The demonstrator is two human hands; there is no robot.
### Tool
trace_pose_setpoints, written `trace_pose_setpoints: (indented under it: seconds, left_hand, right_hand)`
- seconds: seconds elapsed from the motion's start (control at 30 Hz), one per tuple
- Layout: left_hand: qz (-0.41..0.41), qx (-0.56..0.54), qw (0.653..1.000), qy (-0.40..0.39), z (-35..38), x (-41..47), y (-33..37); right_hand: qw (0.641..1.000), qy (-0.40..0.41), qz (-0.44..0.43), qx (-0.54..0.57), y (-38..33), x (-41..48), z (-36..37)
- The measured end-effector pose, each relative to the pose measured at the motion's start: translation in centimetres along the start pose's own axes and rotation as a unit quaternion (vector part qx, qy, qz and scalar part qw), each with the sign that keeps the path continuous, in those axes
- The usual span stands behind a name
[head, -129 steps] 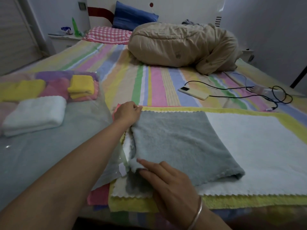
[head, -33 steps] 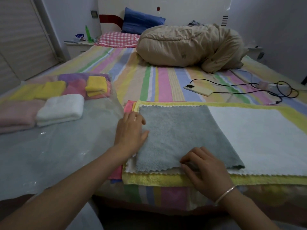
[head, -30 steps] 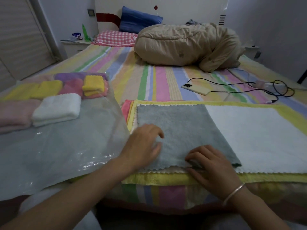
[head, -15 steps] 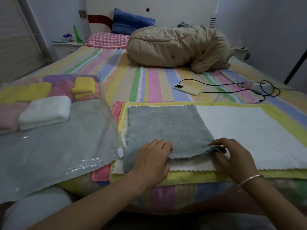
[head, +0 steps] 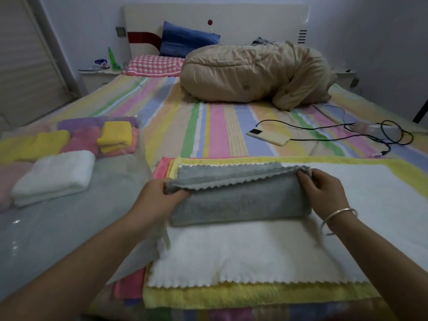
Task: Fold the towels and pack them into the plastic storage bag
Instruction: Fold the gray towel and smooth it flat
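While pinching corners, both hands (head: 243, 195) lift gray towel (head: 238, 205).

No word, brand or number could be read anywhere. The pink checked pillow (head: 150, 66) at the head of the bed carried a round white emblem, too blurred to make out. A small packet (head: 101, 62) on the bedside table (head: 92, 74) showed blue print, too small to read.
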State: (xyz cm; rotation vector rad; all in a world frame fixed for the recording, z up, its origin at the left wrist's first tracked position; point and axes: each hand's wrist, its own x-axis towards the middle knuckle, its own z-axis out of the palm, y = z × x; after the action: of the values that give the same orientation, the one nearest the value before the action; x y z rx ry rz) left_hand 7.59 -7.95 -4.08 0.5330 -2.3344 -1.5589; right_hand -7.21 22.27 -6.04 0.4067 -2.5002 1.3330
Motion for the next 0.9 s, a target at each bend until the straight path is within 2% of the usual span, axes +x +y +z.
trace_pose_setpoints:
  seconds: [0.07,0.13,0.17,0.23,0.33,0.57,0.67,0.77,0.83,0.9]
  left_hand:
    - [-0.045,-0.074,0.996,0.015,0.3,2.9,-0.4]
    - [-0.053,-0.076,0.995,0.039,0.9,5.8,-1.3]
    - [-0.044,-0.047,0.997,0.051,1.2,7.3,-1.9]
    - [-0.015,0.084,0.995,0.054,1.7,9.7,-2.8]
    - [0.01,0.26,0.964,0.047,2.5,11.5,-3.0]
    - [-0.006,0.385,0.921,0.055,3.1,12.6,-2.8]
    - [-0.013,0.345,0.938,0.035,3.1,12.6,-2.6]
    - [-0.076,0.168,0.983,-0.015,2.5,11.6,-2.2]
    - [-0.114,0.06,0.99,-0.054,2.0,10.3,-2.1]
    - [-0.109,0.027,0.991,-0.071,1.7,9.3,-2.6]
  right_hand:
    - [1.0,0.004,0.017,-0.018,0.1,2.1,1.3]
    - [0.998,0.001,0.047,-0.041,0.1,4.1,2.6]
    - [0.996,-0.005,0.062,-0.056,0.2,5.1,3.3]
    - [0.992,-0.022,0.081,-0.094,0.6,6.8,4.5]
    - [0.984,-0.059,0.096,-0.142,1.4,8.6,5.7]
    - [0.964,-0.098,0.14,-0.205,1.4,9.3,6.1]
    - [0.958,-0.113,0.159,-0.21,0.8,8.7,5.5]
    - [0.957,-0.145,0.201,-0.15,0.7,7.5,4.1]
    - [0.957,-0.161,0.234,-0.066,0.8,6.4,3.0]
    - [0.959,-0.158,0.234,-0.024,1.0,5.4,2.2]
